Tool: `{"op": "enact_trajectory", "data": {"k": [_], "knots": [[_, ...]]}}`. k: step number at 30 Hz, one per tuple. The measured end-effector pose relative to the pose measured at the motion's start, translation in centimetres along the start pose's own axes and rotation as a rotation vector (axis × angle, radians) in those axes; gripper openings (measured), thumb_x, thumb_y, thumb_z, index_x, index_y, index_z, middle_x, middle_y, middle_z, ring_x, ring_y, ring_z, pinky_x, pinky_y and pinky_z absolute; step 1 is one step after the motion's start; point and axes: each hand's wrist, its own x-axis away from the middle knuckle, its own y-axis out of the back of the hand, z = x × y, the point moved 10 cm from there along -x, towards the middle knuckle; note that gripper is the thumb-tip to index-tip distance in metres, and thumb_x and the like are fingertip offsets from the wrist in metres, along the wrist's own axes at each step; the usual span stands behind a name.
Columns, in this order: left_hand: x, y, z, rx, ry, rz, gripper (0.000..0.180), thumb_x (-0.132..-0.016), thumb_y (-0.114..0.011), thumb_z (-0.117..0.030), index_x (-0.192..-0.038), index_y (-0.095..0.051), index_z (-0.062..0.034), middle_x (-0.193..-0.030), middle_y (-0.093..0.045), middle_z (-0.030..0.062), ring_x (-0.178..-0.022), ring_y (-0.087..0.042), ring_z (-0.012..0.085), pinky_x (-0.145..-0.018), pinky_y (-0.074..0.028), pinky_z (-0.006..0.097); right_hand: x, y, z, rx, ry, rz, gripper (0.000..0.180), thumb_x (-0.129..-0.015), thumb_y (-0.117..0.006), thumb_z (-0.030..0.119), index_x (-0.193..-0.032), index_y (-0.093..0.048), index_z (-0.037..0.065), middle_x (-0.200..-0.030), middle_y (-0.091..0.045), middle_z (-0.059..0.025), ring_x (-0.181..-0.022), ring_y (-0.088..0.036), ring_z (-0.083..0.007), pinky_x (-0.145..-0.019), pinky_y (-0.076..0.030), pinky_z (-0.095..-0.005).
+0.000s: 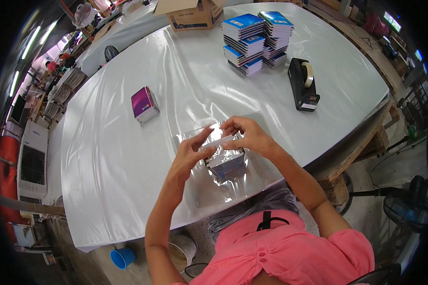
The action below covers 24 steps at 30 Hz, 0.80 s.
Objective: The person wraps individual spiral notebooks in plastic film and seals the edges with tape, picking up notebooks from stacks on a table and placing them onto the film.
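Observation:
Near the front of the table, a small block of notebooks (228,164) stands partly wrapped in clear plastic film (207,187). The film spreads out flat and shiny around it. Over the top of the block, my left hand (196,148) pinches the film from the left, thumb pointing inward. From the right, my right hand (247,135) closes on a folded edge of the same film with bent fingers. The two hands are close together, with the folded plastic between them. Glare and my fingers hide part of the block's upper side.
A purple-covered notebook stack (145,104) lies left of centre. Blue spiral notebooks (257,40) rise in crossed piles at the back, near a black tape dispenser (302,85). An open cardboard box (192,16) stands farther back. A blue bucket (122,258) is on the floor.

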Motion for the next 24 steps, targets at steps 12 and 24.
{"op": "enact_trajectory", "data": {"k": [12,24], "knots": [[-0.5,-0.7,0.3,-0.226,0.105,0.284,0.05,-0.083,-0.07,-0.03,-0.122,-0.062,-0.0006,-0.13,-0.059,0.0118,-0.112,-0.056,0.0148,-0.101,-0.038,0.031,-0.3,-1.4,-1.6,-0.234,-0.142,0.153,0.024,-0.064,-0.072,-0.006,-0.086,-0.076,0.003,-0.076,-0.056,0.0005,-0.079,-0.052,-0.0097,-0.07,-0.041,-0.0219],[4.4,-4.2,-4.6,-1.305,-0.468,0.287,0.069,-0.079,-0.071,-0.041,-0.139,-0.046,-0.0164,-0.151,-0.035,0.0014,-0.143,-0.014,0.041,-0.11,-0.019,0.065,0.6,-1.9,0.4,-0.039,-0.052,0.13,0.013,-0.07,-0.075,0.0,-0.081,-0.074,0.006,-0.085,-0.054,-0.0002,-0.084,-0.053,-0.0118,-0.077,-0.042,-0.0265]]}}
